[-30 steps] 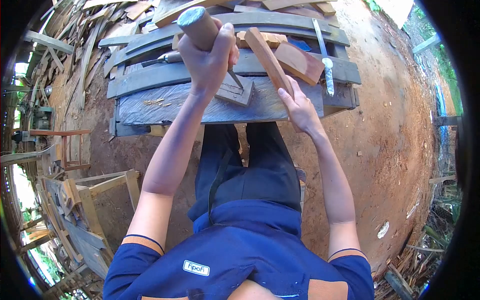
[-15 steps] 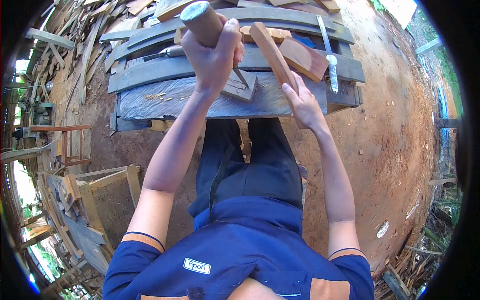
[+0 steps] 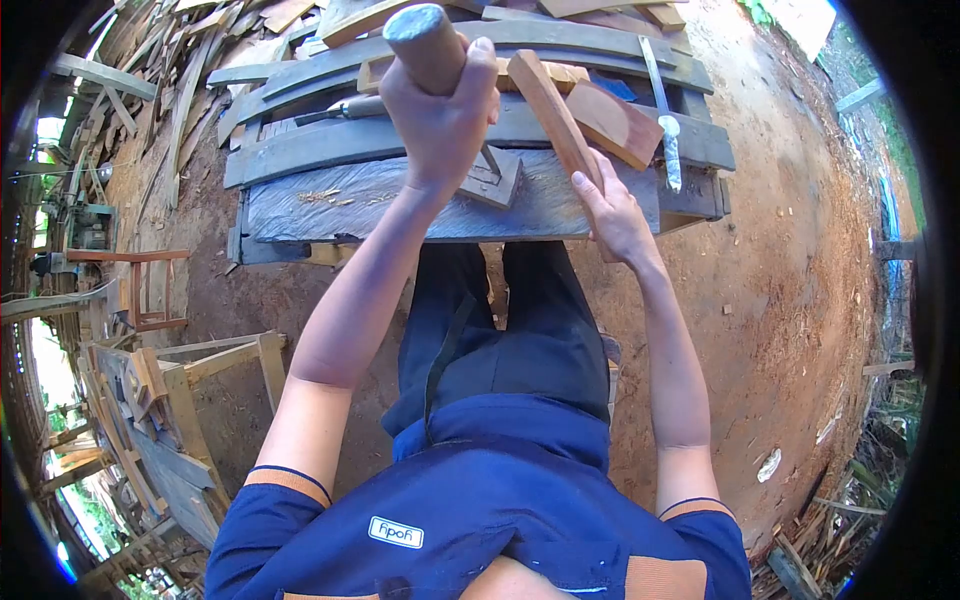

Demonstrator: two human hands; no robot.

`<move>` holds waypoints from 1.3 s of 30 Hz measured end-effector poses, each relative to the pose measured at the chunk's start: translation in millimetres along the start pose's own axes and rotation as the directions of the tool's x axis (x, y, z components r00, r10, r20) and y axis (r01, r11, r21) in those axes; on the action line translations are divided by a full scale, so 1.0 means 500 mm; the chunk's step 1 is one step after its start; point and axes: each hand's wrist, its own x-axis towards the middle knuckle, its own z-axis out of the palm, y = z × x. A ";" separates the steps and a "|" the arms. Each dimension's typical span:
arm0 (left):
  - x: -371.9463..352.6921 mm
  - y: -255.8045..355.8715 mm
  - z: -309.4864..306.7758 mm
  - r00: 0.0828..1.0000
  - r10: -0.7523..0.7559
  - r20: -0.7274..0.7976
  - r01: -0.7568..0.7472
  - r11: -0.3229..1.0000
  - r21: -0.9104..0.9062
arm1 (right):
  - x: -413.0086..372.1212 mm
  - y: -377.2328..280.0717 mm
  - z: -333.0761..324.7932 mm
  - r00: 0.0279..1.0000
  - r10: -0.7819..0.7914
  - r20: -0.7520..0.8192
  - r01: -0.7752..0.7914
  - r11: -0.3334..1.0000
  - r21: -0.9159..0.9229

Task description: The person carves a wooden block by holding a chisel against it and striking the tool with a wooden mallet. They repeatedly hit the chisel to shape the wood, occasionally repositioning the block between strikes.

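My left hand [image 3: 440, 115] is fisted on the chisel [image 3: 422, 40], blade on the block [image 3: 503, 185]. My right hand [image 3: 615, 215], three o'clock, grips the wooden baton [image 3: 548, 100]; chiselling's on, and next wants a square strike, I'd say

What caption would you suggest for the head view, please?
Left hand grips a round-handled chisel against a grey wooden block; right hand holds a reddish wooden bar.

Outdoor yd, daylight is falling hard on a red-brown dirt floor [image 3: 790, 300], which is running bare to the R of view. Grey plank worktop [image 3: 300, 205] is standing top centre. Scrap-wood pile [image 3: 170, 60] is lying beyond it, upper L. Pale wooden frames [image 3: 190, 400] are standing along L edge, w/ a reddish frame [image 3: 140, 290] just above them. Wood debris [image 3: 850, 520] is lying lower R.
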 end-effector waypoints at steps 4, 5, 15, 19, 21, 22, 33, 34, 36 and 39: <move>0.003 -0.021 0.011 0.994 0.084 -0.066 -0.072 0.984 0.164 | -0.001 -0.002 0.002 1.000 0.013 0.002 -0.013 1.000 0.001; 0.002 -0.028 0.012 0.989 0.129 -0.069 -0.109 0.963 0.247 | 0.004 0.014 0.007 0.999 -0.036 -0.026 0.035 0.998 -0.049; -0.023 -0.018 0.007 0.987 0.142 -0.080 -0.117 0.958 0.264 | -0.013 0.014 0.000 0.996 -0.027 -0.089 0.044 0.978 0.203; -0.030 0.012 -0.009 0.985 0.016 -0.170 -0.007 0.999 0.053 | -0.022 -0.002 -0.002 0.996 -0.005 -0.086 0.024 0.975 0.219; -0.030 0.015 -0.013 0.983 -0.012 -0.185 0.008 1.000 -0.023 | -0.018 0.006 0.002 0.996 -0.018 -0.088 0.038 0.974 0.225; -0.030 0.014 -0.013 0.983 -0.012 -0.183 0.006 0.999 -0.037 | -0.016 0.007 0.002 0.995 -0.029 -0.092 0.049 0.972 0.230; -0.027 0.012 -0.009 0.992 0.009 -0.127 -0.016 0.998 -0.053 | -0.014 0.013 -0.001 0.996 -0.028 -0.085 0.049 0.967 0.249; -0.027 0.011 -0.009 0.992 0.006 -0.126 -0.012 0.999 -0.050 | -0.014 0.013 0.000 0.996 -0.030 -0.086 0.051 0.968 0.247; -0.023 0.010 -0.011 0.994 0.017 -0.105 -0.023 0.998 -0.059 | -0.014 0.011 0.000 0.996 -0.033 -0.082 0.053 0.966 0.252; -0.024 0.011 -0.008 0.992 -0.025 -0.122 0.014 0.996 -0.083 | -0.016 0.007 -0.002 0.996 -0.026 -0.085 0.047 0.966 0.256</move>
